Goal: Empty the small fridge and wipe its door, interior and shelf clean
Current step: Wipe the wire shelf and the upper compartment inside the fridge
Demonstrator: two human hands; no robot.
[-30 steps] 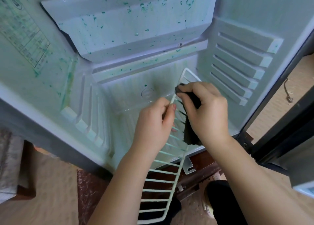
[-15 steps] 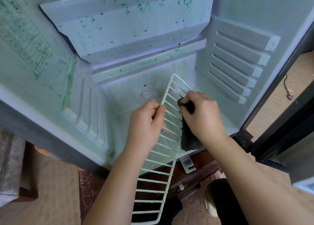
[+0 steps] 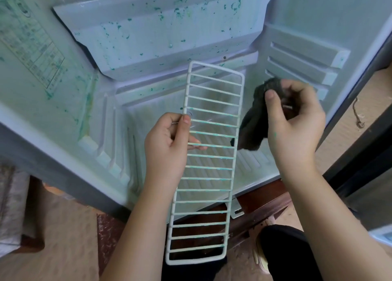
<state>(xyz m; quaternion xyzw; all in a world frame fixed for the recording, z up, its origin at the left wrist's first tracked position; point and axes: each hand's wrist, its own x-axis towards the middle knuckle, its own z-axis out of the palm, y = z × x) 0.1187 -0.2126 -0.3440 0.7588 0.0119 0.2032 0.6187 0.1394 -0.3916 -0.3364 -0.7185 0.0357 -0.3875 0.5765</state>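
The fingers (image 3: 186,121) of the left hand (image 3: 167,145) are found curled round one side rail of the wire shelf (image 3: 212,174), with the thumb pinched on top; the opposite rail is unsupported. The right hand (image 3: 294,128) is closed on a bunched dark cloth (image 3: 254,123), held just beside the shelf and apart from it. The shelf is held out of its runners, lengthwise before the open fridge (image 3: 70,102), its far end over the cavity. Green residue is noted on the middle bars and the fridge walls; whether the nearest bars are clean cannot be judged from this view. Risks are assessed thus: under wiping pressure the shelf may be twisted out of the one-sided grip and dropped; residue may be smeared along the bars by a soiled cloth, or carried back from the green-flecked right hand; the far corner may be knocked against the liner.
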